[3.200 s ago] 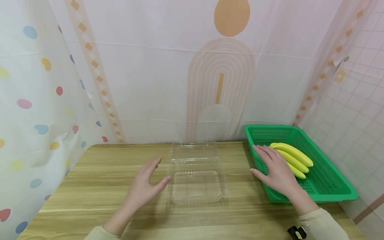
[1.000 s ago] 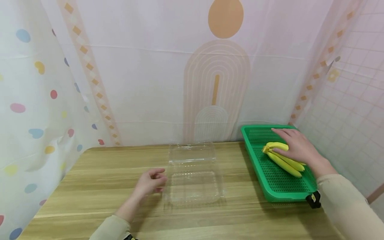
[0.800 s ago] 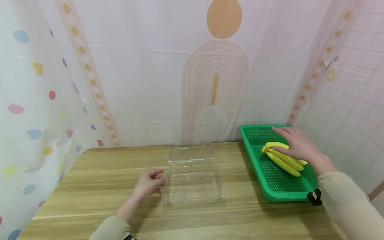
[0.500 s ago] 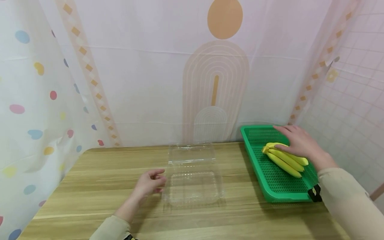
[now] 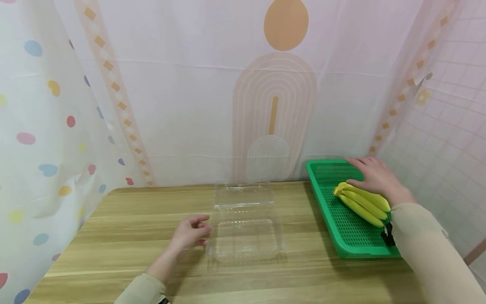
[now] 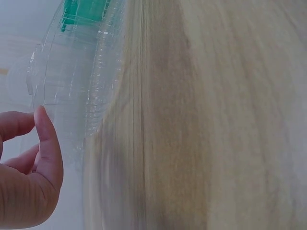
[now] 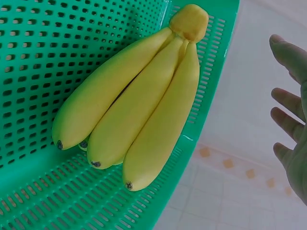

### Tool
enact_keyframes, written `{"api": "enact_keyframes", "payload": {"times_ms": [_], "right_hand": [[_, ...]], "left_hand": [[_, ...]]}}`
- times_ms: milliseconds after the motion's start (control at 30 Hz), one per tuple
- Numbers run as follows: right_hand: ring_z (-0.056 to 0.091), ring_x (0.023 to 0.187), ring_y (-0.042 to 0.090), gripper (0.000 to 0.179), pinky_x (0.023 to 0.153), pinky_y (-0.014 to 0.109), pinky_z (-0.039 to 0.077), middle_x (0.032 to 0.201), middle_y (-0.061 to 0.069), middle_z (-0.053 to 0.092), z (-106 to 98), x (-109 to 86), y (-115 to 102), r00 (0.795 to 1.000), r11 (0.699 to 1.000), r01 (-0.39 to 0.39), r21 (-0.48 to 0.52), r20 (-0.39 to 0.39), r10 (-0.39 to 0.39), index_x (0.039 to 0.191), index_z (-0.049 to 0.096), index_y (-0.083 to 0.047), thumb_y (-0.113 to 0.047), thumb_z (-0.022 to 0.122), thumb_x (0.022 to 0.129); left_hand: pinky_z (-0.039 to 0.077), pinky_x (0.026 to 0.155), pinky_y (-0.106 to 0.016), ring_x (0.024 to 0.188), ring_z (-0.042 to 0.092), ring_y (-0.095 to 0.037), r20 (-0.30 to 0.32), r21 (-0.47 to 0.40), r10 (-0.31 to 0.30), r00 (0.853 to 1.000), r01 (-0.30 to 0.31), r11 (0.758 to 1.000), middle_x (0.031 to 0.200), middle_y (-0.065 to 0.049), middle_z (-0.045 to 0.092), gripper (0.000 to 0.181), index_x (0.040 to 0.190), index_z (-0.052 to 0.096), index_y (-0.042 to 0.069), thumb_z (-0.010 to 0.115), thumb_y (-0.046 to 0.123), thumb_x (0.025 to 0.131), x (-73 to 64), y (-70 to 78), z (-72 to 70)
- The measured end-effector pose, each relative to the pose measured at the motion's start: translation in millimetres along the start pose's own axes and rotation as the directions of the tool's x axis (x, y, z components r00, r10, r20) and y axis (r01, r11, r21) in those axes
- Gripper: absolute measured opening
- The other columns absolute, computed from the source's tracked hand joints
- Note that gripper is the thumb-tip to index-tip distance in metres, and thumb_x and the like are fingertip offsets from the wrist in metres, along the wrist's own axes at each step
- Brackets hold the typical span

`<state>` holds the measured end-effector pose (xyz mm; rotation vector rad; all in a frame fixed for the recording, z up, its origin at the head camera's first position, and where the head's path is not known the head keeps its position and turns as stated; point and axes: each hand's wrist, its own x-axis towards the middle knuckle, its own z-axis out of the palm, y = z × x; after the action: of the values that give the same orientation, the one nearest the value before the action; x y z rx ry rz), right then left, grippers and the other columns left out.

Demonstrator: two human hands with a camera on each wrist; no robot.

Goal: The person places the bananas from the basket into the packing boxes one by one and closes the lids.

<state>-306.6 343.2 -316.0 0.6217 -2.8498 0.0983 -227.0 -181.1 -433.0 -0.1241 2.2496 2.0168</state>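
Note:
A clear plastic clamshell container (image 5: 247, 238) lies with its lid raised in the middle of the table. My left hand (image 5: 191, 232) is at its left side, thumb and forefinger pinching the rim; the left wrist view has the thumb tip (image 6: 41, 115) right at the clear edge. To the right, a bunch of yellow bananas (image 5: 362, 204) lies in a green plastic basket (image 5: 334, 234). Over the bunch hovers my right hand (image 5: 376, 177), fingers extended and thumb apart. In the right wrist view that hand (image 7: 292, 115) is separate from the bananas (image 7: 134, 100).
The wooden table (image 5: 133, 236) ends at a pale patterned curtain (image 5: 182, 126) behind it. A dotted curtain (image 5: 41, 143) hangs on the left and a grid-patterned one (image 5: 436, 147) on the right. The basket stands at the table's right end.
My right hand has moved from the basket's left rim to over the bananas. My left hand, earlier spread beside the container, has closed its fingers at the container's edge.

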Motion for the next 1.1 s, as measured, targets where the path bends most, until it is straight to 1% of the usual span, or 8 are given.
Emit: {"api": "enact_keyframes", "payload": {"times_ms": [200, 400, 533, 733, 933, 1100], "right_hand": [[0.037, 0.127, 0.053, 0.073, 0.102, 0.072, 0.029, 0.141, 0.031, 0.045, 4, 5.6, 6, 0.999, 0.999, -0.037, 0.011, 0.037, 0.036, 0.149, 0.038, -0.001, -0.030, 0.071, 0.092], [0.037, 0.126, 0.055, 0.075, 0.102, 0.072, 0.029, 0.142, 0.033, 0.042, 9, 6.4, 12, 0.996, 0.998, -0.062, 0.011, 0.060, 0.061, 0.149, 0.037, 0.001, -0.032, 0.071, 0.091], [0.036, 0.126, 0.057, 0.077, 0.101, 0.072, 0.030, 0.142, 0.034, 0.041, 14, 5.0, 17, 0.995, 0.997, -0.077, 0.014, 0.068, 0.076, 0.149, 0.037, 0.002, -0.035, 0.071, 0.091], [0.032, 0.128, 0.060, 0.080, 0.103, 0.073, 0.027, 0.141, 0.035, 0.041, 24, 1.4, 22, 0.992, 0.995, -0.102, -0.002, 0.073, 0.101, 0.149, 0.035, 0.002, -0.039, 0.071, 0.090], [0.035, 0.126, 0.058, 0.083, 0.100, 0.072, 0.032, 0.142, 0.035, 0.038, 32, -2.6, 26, 0.988, 0.994, -0.111, -0.007, 0.108, 0.111, 0.151, 0.032, 0.002, -0.045, 0.067, 0.092], [0.033, 0.127, 0.058, 0.085, 0.101, 0.072, 0.031, 0.144, 0.036, 0.035, 38, -3.8, 26, 0.979, 0.988, -0.150, 0.023, 0.140, 0.146, 0.153, 0.028, 0.001, -0.045, 0.066, 0.092]], "left_hand": [[0.058, 0.061, -0.026, 0.079, 0.062, -0.020, 0.009, -0.005, 0.008, 1.000, -0.008, 1.000, 0.097, -0.012, 0.059, 0.047, 0.135, 0.048, -0.014, 0.064, -0.007, 0.091, -1.3, -0.7, 0.5], [0.057, 0.060, -0.025, 0.077, 0.062, -0.018, 0.016, -0.012, 0.011, 1.000, -0.010, 1.000, 0.096, -0.011, 0.058, 0.048, 0.135, 0.048, -0.014, 0.064, -0.007, 0.091, -0.5, 0.1, 1.2], [0.058, 0.060, -0.026, 0.077, 0.063, -0.019, 0.026, -0.007, 0.012, 1.000, -0.012, 1.000, 0.096, -0.011, 0.059, 0.049, 0.136, 0.047, -0.015, 0.065, -0.006, 0.091, -0.7, 0.7, 1.5], [0.058, 0.062, -0.027, 0.077, 0.061, -0.018, 0.032, -0.008, 0.010, 0.999, -0.010, 1.000, 0.097, -0.012, 0.059, 0.048, 0.136, 0.047, -0.014, 0.064, -0.006, 0.092, -1.6, 1.0, 2.0], [0.058, 0.063, -0.027, 0.079, 0.061, -0.019, 0.037, -0.010, 0.012, 0.999, -0.012, 1.000, 0.098, -0.012, 0.058, 0.047, 0.136, 0.047, -0.014, 0.064, -0.005, 0.093, -2.0, 1.7, 1.5], [0.058, 0.062, -0.027, 0.079, 0.061, -0.020, 0.030, -0.017, 0.018, 0.999, -0.018, 1.000, 0.097, -0.012, 0.058, 0.047, 0.135, 0.047, -0.015, 0.064, -0.006, 0.092, -2.1, 0.5, 0.9]]}}
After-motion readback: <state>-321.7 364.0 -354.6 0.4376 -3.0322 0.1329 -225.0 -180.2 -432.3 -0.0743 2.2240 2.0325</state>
